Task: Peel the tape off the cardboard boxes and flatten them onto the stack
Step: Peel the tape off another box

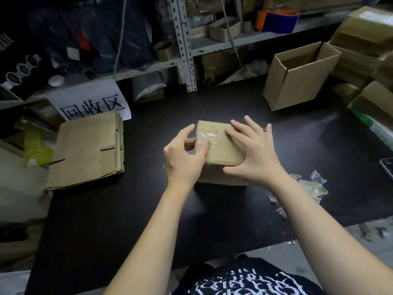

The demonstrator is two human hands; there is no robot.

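A small closed cardboard box point(222, 150) stands in the middle of the black table point(148, 209), with clear tape point(207, 136) across its top. My left hand point(182, 158) holds the box's left side, its thumb lying on the tape and its fingers curled round the left edge. My right hand point(255, 150) lies flat on the box's top right, fingers spread and straight. A stack of flattened cardboard boxes point(89, 150) rests at the table's left.
An open empty cardboard box point(297, 77) stands at the back right, with more closed boxes point(365, 60) piled beyond it. Crumpled peeled tape point(308, 188) lies to the right of my right arm. A white sign point(93, 101) leans behind the stack. Shelving stands at the back.
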